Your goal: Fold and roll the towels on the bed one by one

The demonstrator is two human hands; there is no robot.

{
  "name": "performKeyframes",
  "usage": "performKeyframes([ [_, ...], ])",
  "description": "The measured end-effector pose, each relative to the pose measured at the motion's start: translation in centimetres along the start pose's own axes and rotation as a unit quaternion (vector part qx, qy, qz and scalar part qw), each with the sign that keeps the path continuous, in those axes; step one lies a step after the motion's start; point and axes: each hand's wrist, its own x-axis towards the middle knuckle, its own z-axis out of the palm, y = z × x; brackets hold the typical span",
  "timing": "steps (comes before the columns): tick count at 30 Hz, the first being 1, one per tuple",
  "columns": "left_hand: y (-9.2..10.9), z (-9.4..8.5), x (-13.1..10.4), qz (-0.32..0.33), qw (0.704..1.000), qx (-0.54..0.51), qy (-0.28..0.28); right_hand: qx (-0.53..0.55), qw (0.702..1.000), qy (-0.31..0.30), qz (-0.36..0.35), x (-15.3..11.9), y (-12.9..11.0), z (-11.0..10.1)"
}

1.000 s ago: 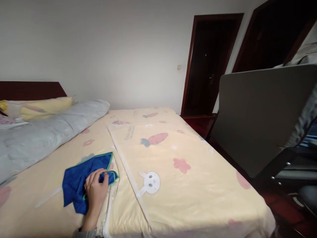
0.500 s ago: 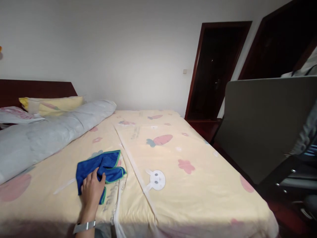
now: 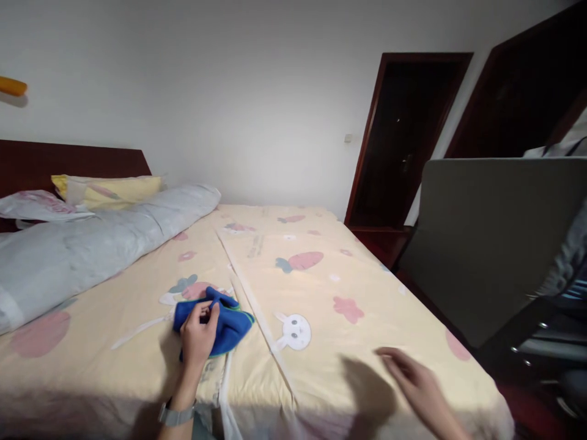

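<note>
A blue cloth (image 3: 232,330) with a green edge lies bunched on the yellow patterned bed sheet (image 3: 367,275). My left hand (image 3: 199,333), with a metal-band watch (image 3: 177,415) at the wrist, pinches the cloth near its middle, the fingers closed on a fold. My right hand (image 3: 413,379) hovers over the sheet at the lower right, apart from the cloth and casting a shadow. Its fingers are bent and blurred, so whether they are apart or together is unclear.
A long grey-white bundle (image 3: 105,244) lies across the bed's left side, before a yellow pillow (image 3: 121,190) and a dark headboard (image 3: 73,162). White strips (image 3: 257,311) run over the sheet. A grey panel (image 3: 477,244) stands beyond the bed's right edge.
My left hand has gone from lying on the spread cloth to pinching it, and the cloth has gathered and shifted right. My right hand has come into view at the lower right.
</note>
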Motion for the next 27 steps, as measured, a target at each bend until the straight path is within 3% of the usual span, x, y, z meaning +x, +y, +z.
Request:
performKeyframes([
  [1,0.9,-0.2,-0.4,-0.02,0.998,-0.062,-0.016,0.02,1.0,-0.011,0.008,1.2,-0.5,2.1],
  [3,2.8,-0.6,-1.4,-0.055,0.984,-0.16,-0.047,0.083,0.991,-0.101,0.002,2.9,-2.3,6.5],
  [6,5.8,-1.2,-3.6,-0.076,0.968,-0.226,-0.076,0.176,0.975,-0.133,-0.033,3.7,-5.2,11.3],
  [11,9.8,-1.3,-7.4,-0.111,0.947,-0.292,-0.081,0.399,0.886,-0.235,0.014,0.2,-6.2,14.8],
  [14,11.1,-1.1,-9.0,-0.156,0.929,-0.331,-0.052,0.452,0.866,-0.213,0.037,-2.5,-5.6,15.7],
  [17,11.4,-1.2,-10.1,-0.176,0.923,-0.341,-0.033,0.469,0.867,-0.159,0.05,-4.3,-6.1,14.4],
  [21,11.3,-2.8,-12.2,-0.162,0.93,-0.323,-0.067,0.446,0.887,-0.117,0.038,-4.9,-8.5,8.1],
  [24,12.2,-5.0,-14.4,-0.084,0.949,-0.273,-0.135,0.381,0.914,-0.14,-0.012,-4.3,-11.3,2.2],
  [27,14.5,-7.2,-15.0,0.025,0.951,-0.243,-0.19,0.293,0.93,-0.215,-0.048,-3.4,-14.6,-2.0],
])
